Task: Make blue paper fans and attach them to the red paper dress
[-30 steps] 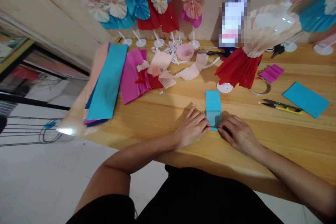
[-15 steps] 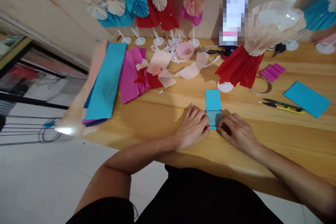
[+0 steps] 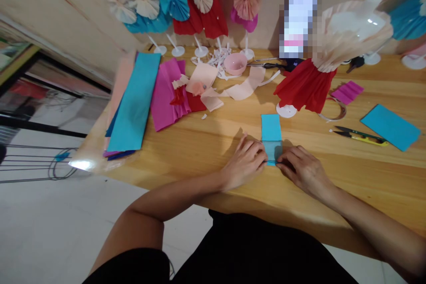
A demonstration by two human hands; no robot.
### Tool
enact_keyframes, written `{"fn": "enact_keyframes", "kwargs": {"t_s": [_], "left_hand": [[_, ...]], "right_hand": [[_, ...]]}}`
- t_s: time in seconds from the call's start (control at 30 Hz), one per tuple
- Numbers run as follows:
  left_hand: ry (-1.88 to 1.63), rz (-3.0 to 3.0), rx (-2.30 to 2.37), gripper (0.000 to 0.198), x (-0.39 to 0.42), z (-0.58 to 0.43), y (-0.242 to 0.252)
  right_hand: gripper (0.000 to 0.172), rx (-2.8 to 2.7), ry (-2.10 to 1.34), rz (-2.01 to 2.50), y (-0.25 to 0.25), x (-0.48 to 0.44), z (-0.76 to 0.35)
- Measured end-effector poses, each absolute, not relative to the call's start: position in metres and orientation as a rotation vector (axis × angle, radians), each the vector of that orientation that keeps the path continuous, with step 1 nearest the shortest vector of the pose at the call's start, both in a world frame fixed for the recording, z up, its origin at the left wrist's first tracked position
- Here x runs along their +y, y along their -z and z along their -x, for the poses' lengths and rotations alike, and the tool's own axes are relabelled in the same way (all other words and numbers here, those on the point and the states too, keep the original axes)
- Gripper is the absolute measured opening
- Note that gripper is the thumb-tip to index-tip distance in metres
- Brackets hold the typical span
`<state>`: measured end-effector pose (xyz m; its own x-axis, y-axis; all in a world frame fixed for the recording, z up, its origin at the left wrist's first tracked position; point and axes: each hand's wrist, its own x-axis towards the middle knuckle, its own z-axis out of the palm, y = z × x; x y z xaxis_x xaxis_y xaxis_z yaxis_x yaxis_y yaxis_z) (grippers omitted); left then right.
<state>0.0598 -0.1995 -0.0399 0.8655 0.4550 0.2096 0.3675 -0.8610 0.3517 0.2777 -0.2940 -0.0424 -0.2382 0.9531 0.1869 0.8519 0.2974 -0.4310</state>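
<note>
A narrow strip of blue crepe paper lies on the wooden table, creased across its middle and with a thin fold at the edge closest to me. My left hand pinches the left end of that fold. At the right end, my right hand grips the same fold between thumb and fingers. The fingertips partly cover the fold's ends. Beyond the strip stands a paper-dressed figure with a red crepe skirt on a white round base.
Thread snips and a folded blue paper piece lie at right, near a tape roll. A pink bowl sits among scraps. Folded paper sheets are stacked at left. A phone leans against the wall.
The fold at the strip's near edge sits slightly differently under my fingers. Both hands keep their hold, and the whole view has shifted a little.
</note>
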Motion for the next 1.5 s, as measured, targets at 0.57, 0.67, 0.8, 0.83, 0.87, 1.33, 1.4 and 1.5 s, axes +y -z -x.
{"fn": "enact_keyframes", "kwargs": {"t_s": [0.57,0.67,0.8,0.83,0.87,1.33,1.4,1.5], "left_hand": [[-0.431,-2.738,0.54,0.02,-0.1985,-0.0596,0.044],[-0.409,-2.752,0.521,0.021,-0.1983,-0.0596,0.0427],[-0.407,-2.771,0.515,0.022,-0.1984,-0.0594,0.0414],[-0.411,-2.778,0.512,0.022,-0.1984,-0.0593,0.0414],[-0.415,-2.786,0.506,0.022,-0.1985,-0.0593,0.0415],[-0.4,-2.78,0.492,0.022,-0.1989,-0.06,0.0406],[-0.398,-2.772,0.485,0.023,-0.199,-0.0601,0.04],[-0.38,-2.765,0.486,0.023,-0.1995,-0.0602,0.039]], "right_hand": [[0.009,-2.329,-0.169,1.498,0.0458,-0.2953,-0.2789],[0.012,-2.272,-0.195,1.496,0.0444,-0.296,-0.2784],[0.014,-2.268,-0.202,1.498,0.0441,-0.2964,-0.2789],[0.013,-2.276,-0.199,1.501,0.0443,-0.2964,-0.2792],[0.013,-2.284,-0.197,1.505,0.0447,-0.2963,-0.2794],[0.012,-2.339,-0.154,1.507,0.0454,-0.2942,-0.2769],[0.012,-2.328,-0.16,1.516,0.0443,-0.2939,-0.2764],[0.013,-2.319,-0.17,1.523,0.0434,-0.2936,-0.276]]}}
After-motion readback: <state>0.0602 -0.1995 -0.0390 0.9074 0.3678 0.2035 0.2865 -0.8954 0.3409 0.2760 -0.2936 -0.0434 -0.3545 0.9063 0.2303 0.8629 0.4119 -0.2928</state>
